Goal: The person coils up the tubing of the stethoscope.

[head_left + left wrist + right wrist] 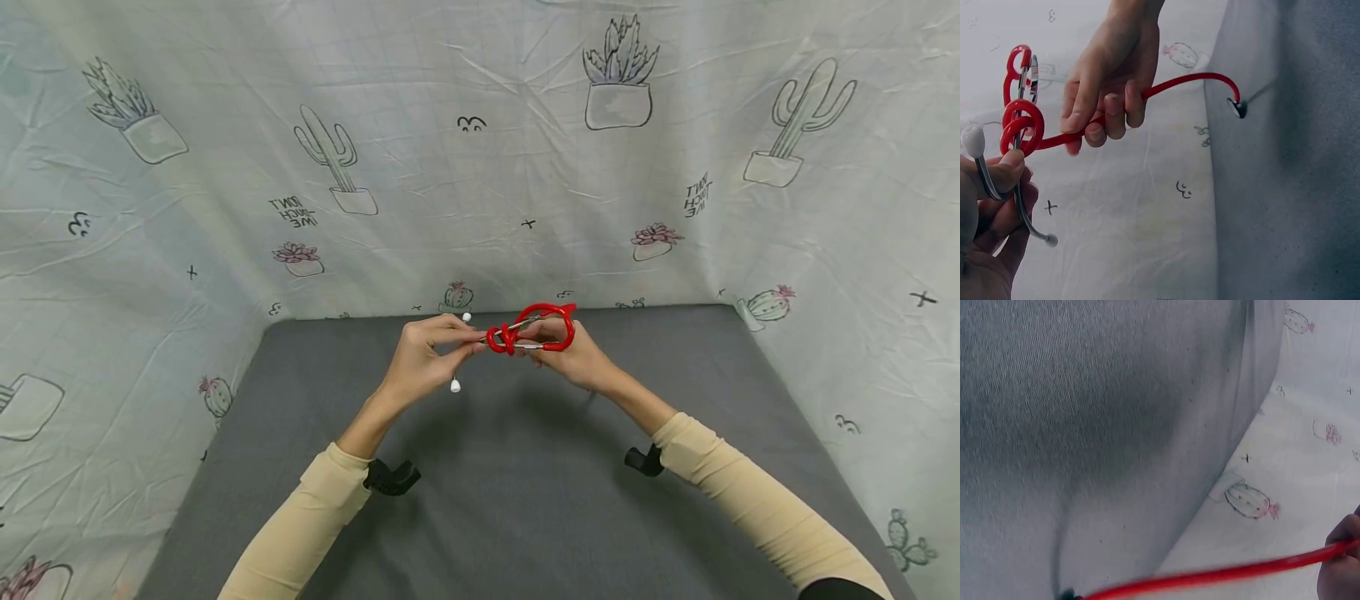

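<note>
A stethoscope with red tubing [570,332] is held up between both hands above the grey surface. My left hand [423,360] pinches its metal ear tubes between thumb and fingers; one white eartip [455,386] points towards me, the other [467,317] away. Red tubing loops round the metal tubes in a knot [1022,128], right by the left fingertips. My right hand [1116,69] grips the tubing beyond the knot, fingers curled round it. Past that hand, in the left wrist view, the tube arcs to the hanging chest piece [1238,108]. The right wrist view shows the red tube [1229,574] crossing low.
A grey cloth-covered table [525,500] lies beneath the hands. Pale fabric with cactus prints [525,167] hangs behind and at both sides. Dark wrist-camera mounts [393,477] sit below the forearms, which wear beige sleeves [750,492].
</note>
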`<state>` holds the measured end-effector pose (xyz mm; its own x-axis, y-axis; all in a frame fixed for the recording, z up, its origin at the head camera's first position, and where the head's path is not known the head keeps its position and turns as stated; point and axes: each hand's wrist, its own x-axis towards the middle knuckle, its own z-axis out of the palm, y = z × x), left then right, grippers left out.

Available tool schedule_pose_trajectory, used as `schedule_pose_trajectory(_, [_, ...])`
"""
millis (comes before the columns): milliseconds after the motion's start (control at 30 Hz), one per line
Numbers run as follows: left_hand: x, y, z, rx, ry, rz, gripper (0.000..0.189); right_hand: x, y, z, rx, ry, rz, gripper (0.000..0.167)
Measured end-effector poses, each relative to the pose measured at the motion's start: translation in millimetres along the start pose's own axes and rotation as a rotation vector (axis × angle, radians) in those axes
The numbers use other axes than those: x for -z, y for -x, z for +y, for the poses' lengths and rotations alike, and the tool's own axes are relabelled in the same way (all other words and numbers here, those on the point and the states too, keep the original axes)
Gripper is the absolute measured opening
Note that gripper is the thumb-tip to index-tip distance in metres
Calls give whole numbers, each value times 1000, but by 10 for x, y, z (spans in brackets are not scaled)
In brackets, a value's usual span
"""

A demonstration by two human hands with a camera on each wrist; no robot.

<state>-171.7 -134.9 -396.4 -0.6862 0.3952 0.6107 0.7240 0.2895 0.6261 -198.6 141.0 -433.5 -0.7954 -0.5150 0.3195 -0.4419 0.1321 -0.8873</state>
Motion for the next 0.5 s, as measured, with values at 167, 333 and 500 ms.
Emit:
schedule_pose_trajectory(167, [3,-3,-44,12,-21,19,16,-76,14,-3,9,41,29,8])
schedule_pose_trajectory(333, [-19,12,-99,9,-40,44,18,-158,59,16,19,20,44,4])
schedule_pose_trajectory(500, [-23,15,-137,3,-76,69,18,-246,88,-31,-30,-41,66,8])
